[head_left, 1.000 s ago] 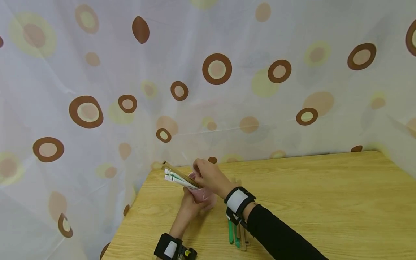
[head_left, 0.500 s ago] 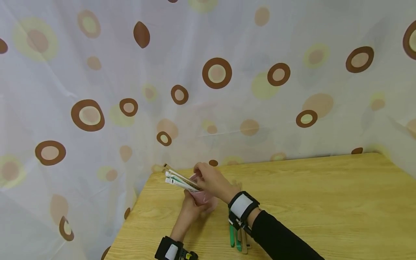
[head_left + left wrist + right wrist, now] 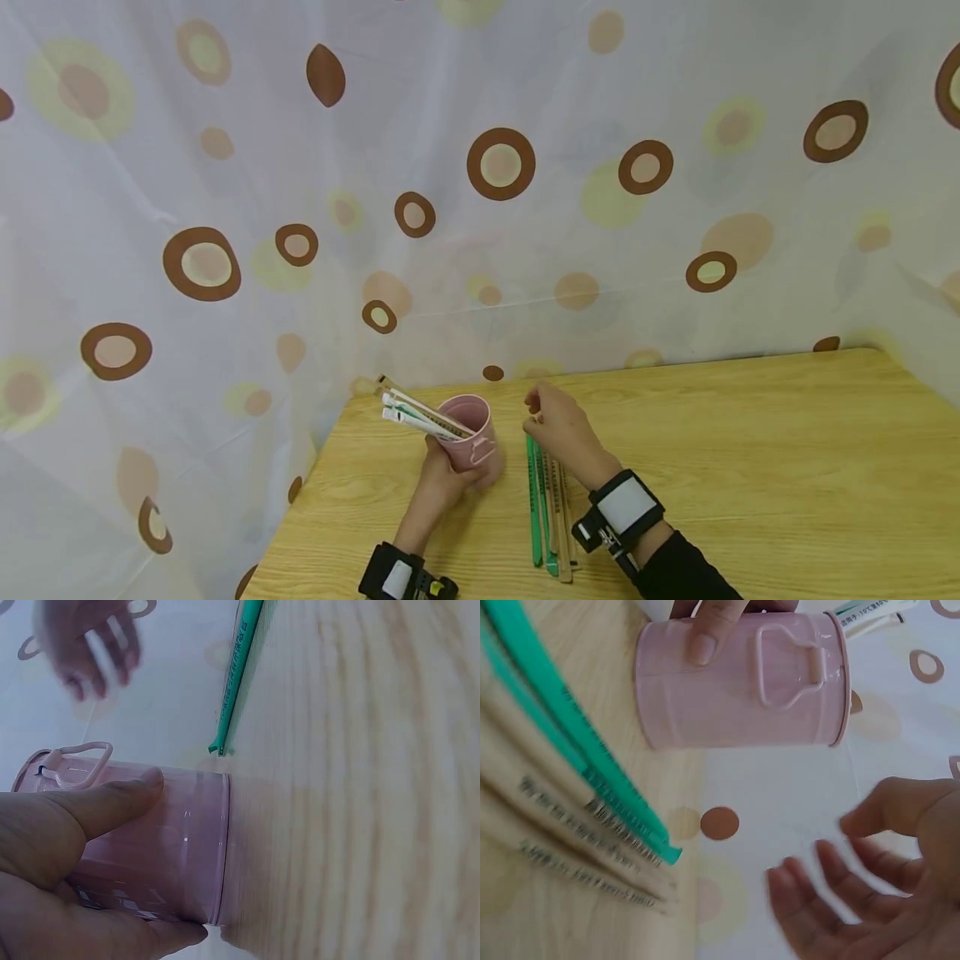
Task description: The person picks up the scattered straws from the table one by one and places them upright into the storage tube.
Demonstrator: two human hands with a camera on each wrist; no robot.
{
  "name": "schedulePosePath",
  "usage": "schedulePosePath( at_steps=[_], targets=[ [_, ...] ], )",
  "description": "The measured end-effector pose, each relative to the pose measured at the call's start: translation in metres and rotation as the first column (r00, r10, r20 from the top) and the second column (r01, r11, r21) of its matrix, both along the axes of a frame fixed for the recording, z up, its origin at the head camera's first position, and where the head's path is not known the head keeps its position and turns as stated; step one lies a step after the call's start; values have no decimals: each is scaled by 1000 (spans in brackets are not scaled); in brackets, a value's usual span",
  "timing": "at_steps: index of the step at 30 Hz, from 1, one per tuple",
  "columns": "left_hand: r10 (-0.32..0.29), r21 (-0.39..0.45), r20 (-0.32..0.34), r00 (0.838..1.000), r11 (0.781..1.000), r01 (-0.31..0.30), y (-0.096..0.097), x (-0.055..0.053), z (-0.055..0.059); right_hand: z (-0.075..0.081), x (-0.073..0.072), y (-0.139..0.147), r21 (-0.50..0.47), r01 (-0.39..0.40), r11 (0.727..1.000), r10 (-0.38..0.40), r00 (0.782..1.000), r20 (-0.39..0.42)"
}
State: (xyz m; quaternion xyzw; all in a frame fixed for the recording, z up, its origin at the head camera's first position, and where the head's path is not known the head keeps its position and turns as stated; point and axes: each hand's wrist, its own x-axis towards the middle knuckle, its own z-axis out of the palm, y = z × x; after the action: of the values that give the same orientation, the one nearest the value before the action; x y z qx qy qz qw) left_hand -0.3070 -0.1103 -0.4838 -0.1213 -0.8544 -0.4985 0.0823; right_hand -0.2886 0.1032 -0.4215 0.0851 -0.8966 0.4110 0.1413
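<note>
My left hand point(image 3: 437, 485) grips a small pink metal bucket point(image 3: 462, 455) by its side, thumb and fingers round the wall. The bucket stands upright on the table, its wire handle point(image 3: 765, 671) hanging on the side. Several thin wrapped straws point(image 3: 420, 417), white, green and brown, lean out of it to the left. My right hand point(image 3: 566, 433) hovers right of the bucket, over the far end of a bundle of wrapped straws. Its fingers are loosely bent and hold nothing. The bundle has green straws point(image 3: 534, 508) on the left and brown straws point(image 3: 560, 521) on the right.
The wooden table point(image 3: 750, 467) stretches away to the right of the bundle. A pale curtain point(image 3: 570, 225) with brown and yellow round shapes hangs behind the table and along its left side.
My right hand has left the bucket's mouth and moved right, over the bundle's far end, uncovering the bucket's opening and the straws on the table. My left hand keeps its grip on the bucket.
</note>
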Motion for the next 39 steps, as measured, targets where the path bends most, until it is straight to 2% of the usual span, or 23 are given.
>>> schedulePosePath(
  at_steps=[2, 5, 8, 13, 17, 24, 39],
  targets=[
    [-3, -2, 0, 1000, 1000, 3, 1, 0, 0, -7, 10, 9, 61, 31, 998, -36, 995, 90],
    [-15, 2, 3, 1000, 1000, 15, 2, 0, 0, -16, 22, 20, 157, 47, 986, -79, 977, 200],
    [-26, 7, -6, 1000, 1000, 26, 4, -2, 2, -21, 29, 26, 228, 52, 972, -108, 965, 241],
    [-36, 4, -26, 999, 999, 36, 5, -3, 3, -27, 29, 28, 242, 57, 969, -126, 951, 284],
    [-25, 6, 3, 1000, 1000, 25, 4, -3, -2, -36, 30, 24, 251, 46, 967, -122, 947, 298],
    [-9, 6, 18, 1000, 1000, 9, 1, -1, -5, -46, 35, 20, 263, 73, 962, -142, 957, 253],
    [-36, 18, 1, 999, 999, 36, -1, 3, 0, -47, 33, 24, 246, 87, 965, -145, 963, 228]
  ],
)
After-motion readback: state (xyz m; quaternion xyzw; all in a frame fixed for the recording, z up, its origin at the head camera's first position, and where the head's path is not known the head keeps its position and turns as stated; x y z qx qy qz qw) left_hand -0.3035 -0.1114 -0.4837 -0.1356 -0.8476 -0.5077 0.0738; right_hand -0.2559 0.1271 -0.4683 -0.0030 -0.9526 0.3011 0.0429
